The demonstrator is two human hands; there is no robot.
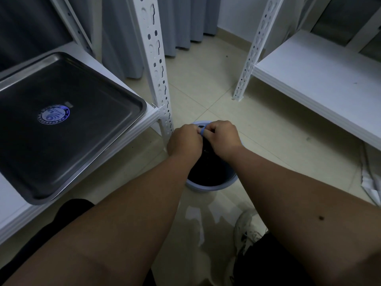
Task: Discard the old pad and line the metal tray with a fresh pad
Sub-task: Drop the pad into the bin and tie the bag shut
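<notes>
Head view looks down at both hands held together over a pale blue bin (208, 185) that stands on the tiled floor (268, 129), just beside the foot of a white slotted shelf post (158, 65). Left hand (184, 140) and right hand (223, 139) are knuckles-up and nearly touching, each grip narrow, the fingers curled in around a small blue piece (202, 131) that peeks out between them; what that piece belongs to cannot be told, since the hands hide most of it. Beneath the hands the bin's inside is dark, lined with something black (208, 172), and whether the old pad lies in there cannot be made out. To the left, the metal tray (68, 129) sits flat on a white shelf (12, 205), bare steel showing across its whole floor, with a round blue-and-white sticker (53, 114) near its middle and no pad in it. A second white shelf (321, 83) runs along the right side, well apart from the bin. Grey curtains (179, 21) hang at the back. Near the bottom right a white shoe (245, 226) rests on the floor beside dark clothing (274, 263).
</notes>
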